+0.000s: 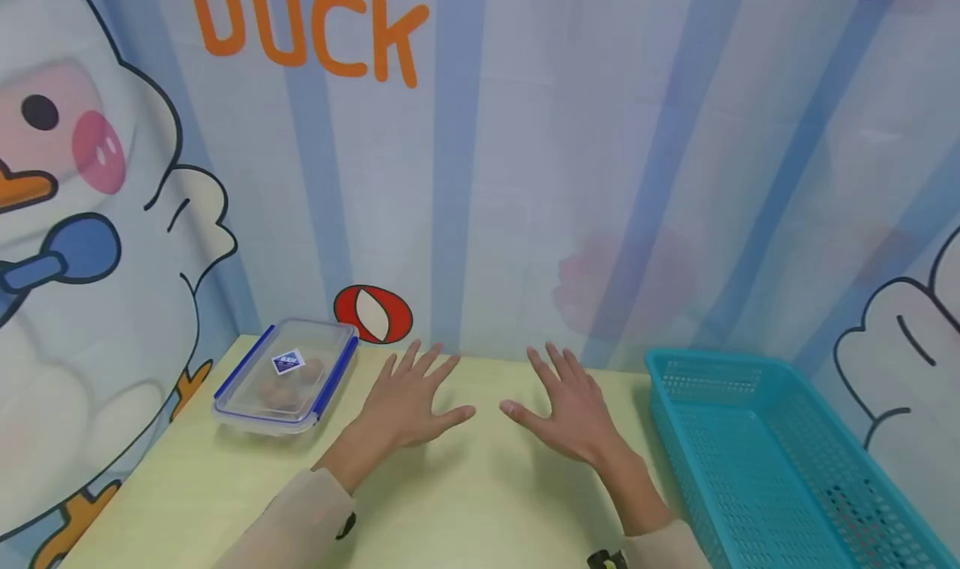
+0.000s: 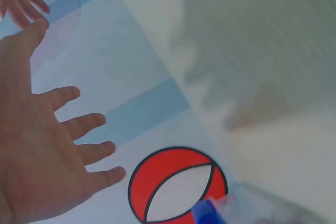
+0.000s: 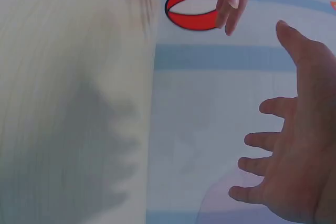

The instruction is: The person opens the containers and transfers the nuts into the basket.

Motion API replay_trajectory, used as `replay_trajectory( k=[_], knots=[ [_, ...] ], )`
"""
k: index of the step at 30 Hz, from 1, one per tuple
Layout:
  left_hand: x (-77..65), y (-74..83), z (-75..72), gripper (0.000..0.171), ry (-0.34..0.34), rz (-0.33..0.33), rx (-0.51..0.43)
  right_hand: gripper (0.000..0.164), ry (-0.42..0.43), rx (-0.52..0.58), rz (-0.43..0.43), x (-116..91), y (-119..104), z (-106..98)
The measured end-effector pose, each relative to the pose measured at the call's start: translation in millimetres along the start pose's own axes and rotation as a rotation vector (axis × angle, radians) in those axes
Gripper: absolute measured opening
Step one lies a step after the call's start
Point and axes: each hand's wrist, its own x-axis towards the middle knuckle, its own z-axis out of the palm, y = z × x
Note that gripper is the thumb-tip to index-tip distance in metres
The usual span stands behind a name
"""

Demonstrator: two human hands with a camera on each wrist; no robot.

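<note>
Both hands hover over the pale yellow table [image 1: 450, 511], palms down with fingers spread and nothing in them. My left hand [image 1: 411, 398] is nearest to a clear lidded food container [image 1: 300, 336], which sits to its left. Blue clips run along the container's sides, and a blue and white label [image 1: 288, 361] is on its lid. Several brownish roundish items [image 1: 281, 394] show blurred through the lid. My right hand [image 1: 573, 406] is to the left of a turquoise plastic basket [image 1: 675, 469]. Shadows of the hands fall on the table in both wrist views.
A striped blue and white cloth [image 1: 525, 177] with duck drawings hangs right behind the table's far edge. A red and white ball [image 1: 347, 309] is printed on it near the container. The basket's perforated walls rise at the table's right side.
</note>
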Motion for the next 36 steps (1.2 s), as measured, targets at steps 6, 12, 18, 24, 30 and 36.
replay_trajectory(
  k=[6, 12, 18, 24, 30, 36],
  knots=[
    [-19.9, -39.6, -22.4, 0.089, 0.075, -0.063, 0.033, 0.085, 0.033, 0.221, -0.020, 10.7, -21.0, 25.8],
    [-48.5, -102.4, -48.6, 0.093, 0.110, -0.165, 0.039, 0.076, 0.061, 0.476, 0.008, 30.4, -57.7, 64.7],
    [-73.6, -162.8, -68.0, 0.095, 0.109, -0.242, -0.050, 0.074, 0.019, 0.783, 0.098, 49.4, -96.2, 95.7],
    [-85.2, -200.5, -65.3, 0.092, 0.116, -0.294, -0.184, 0.076, -0.063, 0.976, 0.219, 60.4, -131.4, 124.0],
    [-85.2, -212.8, -57.7, 0.095, 0.067, -0.367, -0.246, 0.072, -0.127, 1.118, 0.289, 59.3, -167.6, 150.0],
    [-87.7, -218.9, -53.7, 0.099, 0.009, -0.458, -0.292, 0.072, -0.160, 1.172, 0.350, 58.4, -194.6, 160.3]
  ],
)
